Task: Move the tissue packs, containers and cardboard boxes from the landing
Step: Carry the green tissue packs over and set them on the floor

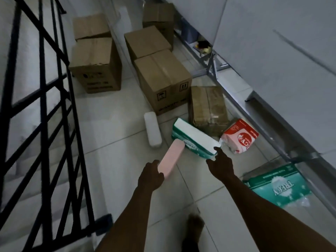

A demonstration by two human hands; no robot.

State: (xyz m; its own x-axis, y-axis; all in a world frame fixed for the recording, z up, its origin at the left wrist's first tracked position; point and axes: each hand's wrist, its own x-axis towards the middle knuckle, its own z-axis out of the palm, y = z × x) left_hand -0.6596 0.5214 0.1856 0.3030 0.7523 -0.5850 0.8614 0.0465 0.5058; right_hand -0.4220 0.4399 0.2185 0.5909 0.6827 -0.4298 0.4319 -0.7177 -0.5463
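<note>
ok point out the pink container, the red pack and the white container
pink container (171, 156): head view, middle of its top face
red pack (240, 136): head view, on its red label
white container (152, 129): head view, middle of its top face

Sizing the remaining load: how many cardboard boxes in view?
6 cardboard boxes. Two near the railing, one behind the other; three in a middle row, near, middle, far; one tape-wrapped beside the green tissue pack. More could hide behind them.
</note>
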